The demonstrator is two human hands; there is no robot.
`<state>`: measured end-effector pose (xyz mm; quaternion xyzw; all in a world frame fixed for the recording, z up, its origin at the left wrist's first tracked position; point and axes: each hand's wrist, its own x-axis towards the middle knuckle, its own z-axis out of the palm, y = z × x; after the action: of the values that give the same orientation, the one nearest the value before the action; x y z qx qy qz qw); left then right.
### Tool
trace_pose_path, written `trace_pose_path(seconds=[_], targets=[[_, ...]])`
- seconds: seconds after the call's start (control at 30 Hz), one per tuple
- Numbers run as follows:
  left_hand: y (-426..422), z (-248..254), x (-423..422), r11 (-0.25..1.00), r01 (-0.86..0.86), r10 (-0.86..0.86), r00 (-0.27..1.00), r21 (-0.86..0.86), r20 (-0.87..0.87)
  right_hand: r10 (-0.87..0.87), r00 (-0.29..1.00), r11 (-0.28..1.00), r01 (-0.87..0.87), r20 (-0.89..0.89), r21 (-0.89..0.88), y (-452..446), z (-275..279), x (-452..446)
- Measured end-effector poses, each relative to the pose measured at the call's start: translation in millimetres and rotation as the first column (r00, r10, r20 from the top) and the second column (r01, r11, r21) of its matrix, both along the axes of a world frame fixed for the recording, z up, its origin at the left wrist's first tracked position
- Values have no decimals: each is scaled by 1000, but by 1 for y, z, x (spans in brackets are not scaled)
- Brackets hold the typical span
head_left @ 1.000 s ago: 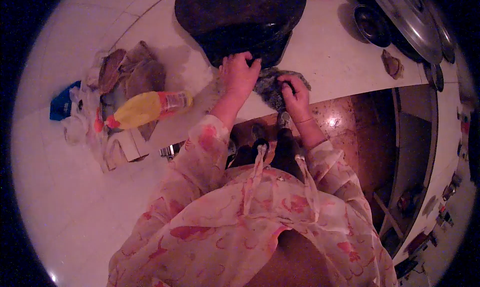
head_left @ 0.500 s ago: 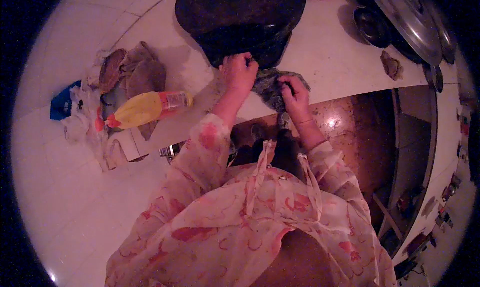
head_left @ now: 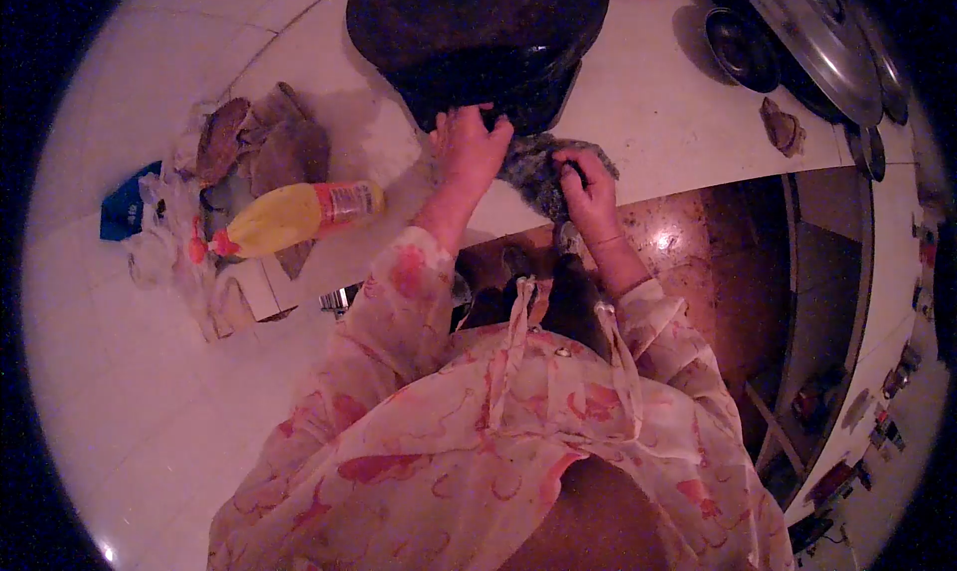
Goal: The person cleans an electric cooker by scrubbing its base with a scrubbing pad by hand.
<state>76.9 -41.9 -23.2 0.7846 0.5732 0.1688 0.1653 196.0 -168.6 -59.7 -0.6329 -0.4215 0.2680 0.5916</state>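
Observation:
A large black, glossy object (head_left: 478, 33) with a rounded outline stands at the counter's near side; its exact kind is hard to make out in the dim light. My left hand (head_left: 471, 147) is closed at its near lower edge, fingers curled against the dark surface and partly lost in it. Just to the right lies a crumpled dark grey cloth (head_left: 535, 177), hanging a little over the counter edge. My right hand (head_left: 590, 187) grips that cloth, fingers bent and thumb pressed in.
A yellow squeeze bottle (head_left: 274, 219) with a red cap lies on its side at the left. Behind it are brown cloths (head_left: 287, 142), plastic bags (head_left: 159, 232) and a blue packet (head_left: 130, 202). At the right are a small black pan (head_left: 743, 51), a metal lid (head_left: 822, 48) and a brown scrap (head_left: 783, 128).
My left hand has shifted very slightly left with the black object. The right hand stays on the cloth almost unmoved.

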Motion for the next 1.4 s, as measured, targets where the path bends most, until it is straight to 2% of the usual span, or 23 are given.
trace_pose_path(seconds=[0.17,0.23,0.33,0.37,0.43,0.47,0.67,0.73,0.83,0.97,1.03,1.13,1.37,1.4], targets=[[-3,3,5,1000,-18,18,1000,2,13,4,1000,1000,-4,27,1,1,-2,0],[-4,-3,5,999,0,0,1000,54,-2,3,999,1000,-4,40,17,0,-3,0],[0,-11,-8,995,22,-23,1000,94,11,16,1000,999,-16,-7,33,0,-2,1],[4,-12,-13,995,24,-25,1000,100,9,16,1000,1000,-17,-22,-9,-1,-1,1],[5,-1,-18,991,77,-58,984,-105,170,20,999,998,-22,-44,-51,-1,1,0],[4,3,-16,991,80,-62,984,-103,168,22,1000,999,-23,-21,-36,0,0,2],[-4,10,8,996,-89,89,995,8,-47,16,1000,1000,-16,14,-16,6,-2,4],[-1,1,10,986,-92,88,996,139,32,8,1000,1000,-8,17,1,6,-2,3],[-3,-2,10,990,-109,108,994,87,15,7,1000,1000,-7,0,11,7,0,3],[-2,-9,9,988,-96,93,995,117,32,0,1000,1000,0,7,7,6,-3,0],[3,-14,1,992,-25,11,993,120,115,1,1000,1000,-1,2,11,7,-3,0],[1,-11,-3,990,-9,-15,986,144,165,2,1000,1000,-2,-15,6,8,-2,-1],[1,-4,10,985,-102,88,991,139,99,10,1000,1000,-10,23,19,8,1,3],[2,-8,9,978,-85,68,993,190,97,7,1000,1000,-7,24,15,7,3,3]])
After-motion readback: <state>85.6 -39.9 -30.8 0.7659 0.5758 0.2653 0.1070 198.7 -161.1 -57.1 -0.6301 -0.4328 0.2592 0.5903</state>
